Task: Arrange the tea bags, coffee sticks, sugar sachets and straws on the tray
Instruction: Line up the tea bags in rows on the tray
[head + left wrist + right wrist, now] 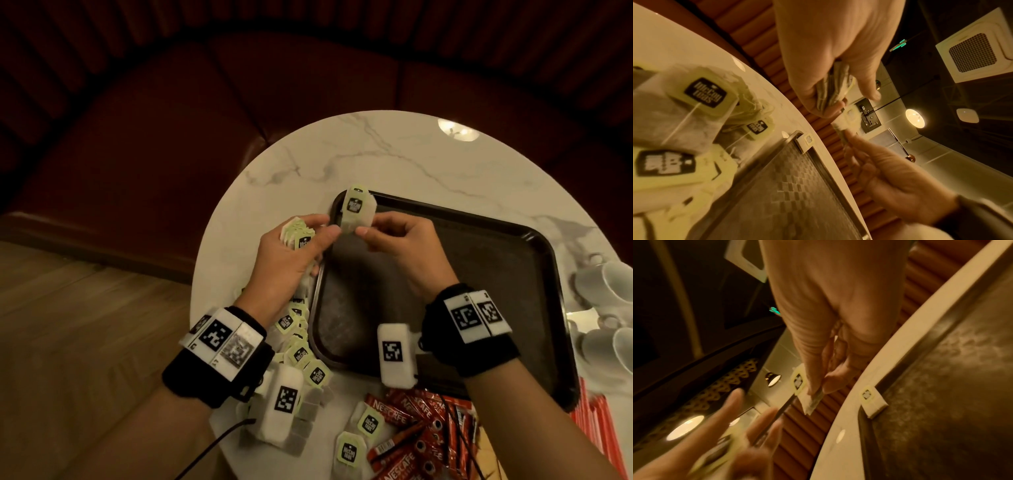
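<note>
My left hand (308,240) grips a stack of green-tagged tea bags (298,233) at the tray's left edge; the stack (830,87) shows edge-on in the left wrist view. My right hand (363,233) pinches a single tea bag (356,212) by its lower edge, above the far-left corner of the dark tray (462,291). The left thumb is close to that bag. Another tea bag (873,402) leans on the tray's corner rim (807,140). The tray's floor is otherwise bare.
Loose tea bags (298,349) lie heaped on the round marble table (376,154) left of the tray. Red coffee sticks (411,442) lie at the front, red-striped straws (592,421) at the right edge, white cups (613,284) beyond the tray's right rim.
</note>
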### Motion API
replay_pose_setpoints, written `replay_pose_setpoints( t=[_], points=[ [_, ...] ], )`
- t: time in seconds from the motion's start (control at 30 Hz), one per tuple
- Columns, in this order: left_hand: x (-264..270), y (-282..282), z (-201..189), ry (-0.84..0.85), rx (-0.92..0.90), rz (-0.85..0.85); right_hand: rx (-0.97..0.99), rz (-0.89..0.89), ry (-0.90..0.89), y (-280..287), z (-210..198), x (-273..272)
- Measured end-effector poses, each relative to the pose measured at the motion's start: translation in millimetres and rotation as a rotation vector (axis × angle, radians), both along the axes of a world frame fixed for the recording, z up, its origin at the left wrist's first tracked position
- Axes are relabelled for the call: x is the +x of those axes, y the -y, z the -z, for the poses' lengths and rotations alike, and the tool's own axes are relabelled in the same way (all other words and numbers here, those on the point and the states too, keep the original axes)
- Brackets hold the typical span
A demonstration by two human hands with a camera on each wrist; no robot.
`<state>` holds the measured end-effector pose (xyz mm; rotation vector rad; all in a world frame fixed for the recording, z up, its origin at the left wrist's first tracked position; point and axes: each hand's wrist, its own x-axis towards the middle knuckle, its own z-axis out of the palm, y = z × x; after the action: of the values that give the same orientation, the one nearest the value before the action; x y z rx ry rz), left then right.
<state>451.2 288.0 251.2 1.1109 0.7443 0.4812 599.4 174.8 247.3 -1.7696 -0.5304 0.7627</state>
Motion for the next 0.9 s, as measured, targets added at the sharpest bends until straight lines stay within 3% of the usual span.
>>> replay_pose_setpoints(
  t=[0.23, 0.53, 0.9],
  points=[
    [-9, 2, 3, -0.061, -0.333, 0.05, -0.16, 0.144, -0.038, -25, 52, 41],
    [-16, 2, 9, -0.096, -0.346, 0.073, -0.281, 0.156, -0.018, -45, 79, 58],
    [-12, 0, 4, -0.084, -0.392, 0.07, -0.3, 0.147, 0.02, -49, 72, 59]
  ],
)
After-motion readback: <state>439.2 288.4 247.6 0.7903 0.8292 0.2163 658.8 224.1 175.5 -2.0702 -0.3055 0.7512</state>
